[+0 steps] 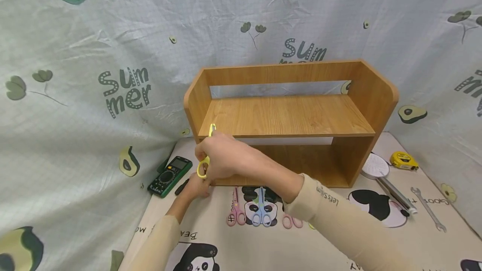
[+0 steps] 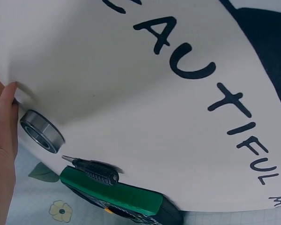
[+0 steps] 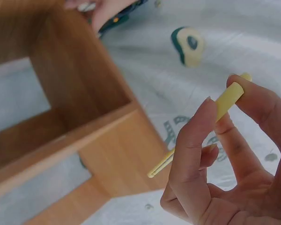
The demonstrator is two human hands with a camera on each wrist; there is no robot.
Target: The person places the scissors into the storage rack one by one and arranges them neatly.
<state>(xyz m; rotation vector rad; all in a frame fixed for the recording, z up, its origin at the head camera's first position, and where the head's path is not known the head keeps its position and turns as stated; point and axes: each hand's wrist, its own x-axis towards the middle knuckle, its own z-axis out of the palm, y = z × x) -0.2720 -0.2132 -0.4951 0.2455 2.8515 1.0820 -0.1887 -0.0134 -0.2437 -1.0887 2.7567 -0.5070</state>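
My right hand (image 1: 216, 160) pinches a pair of yellow scissors (image 1: 203, 170) between thumb and fingers, held upright at the left front corner of a wooden two-level shelf (image 1: 286, 116). In the right wrist view the yellow scissors (image 3: 227, 99) sit between my fingertips (image 3: 201, 117), beside the shelf's side panel (image 3: 79, 79). My left hand (image 1: 195, 189) rests low on the mat under the right one, partly hidden. Its straight finger (image 2: 4, 122) lies close to a metal bearing (image 2: 41, 131).
A green multimeter (image 1: 170, 175) and a black probe (image 2: 96, 169) lie left of the shelf. Pink scissors (image 1: 235, 213), blue scissors (image 1: 261, 211) and another pink pair (image 1: 291, 221) lie on the mat. A tape measure (image 1: 403, 160) and a wrench (image 1: 429, 209) are at right.
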